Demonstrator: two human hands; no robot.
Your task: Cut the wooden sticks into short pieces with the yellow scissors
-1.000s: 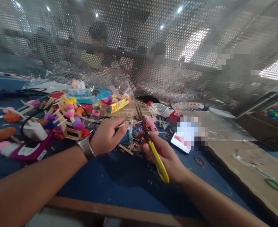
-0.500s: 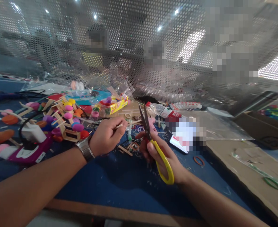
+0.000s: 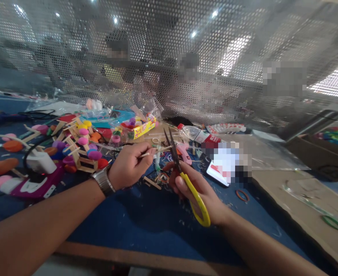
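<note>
We've got the thin stick pinched in our L hand, long axis running R & slightly away, free end by the scissors (blades parted) gripped in our R hand, tho can't tell if it's btwn them.

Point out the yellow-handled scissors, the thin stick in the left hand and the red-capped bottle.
Yellow-handled scissors [image 3: 189,181], head view: on the yellow handle.
Thin stick [image 3: 163,148], head view: on its exposed far length.
Red-capped bottle [image 3: 205,138], head view: on the label.
</note>
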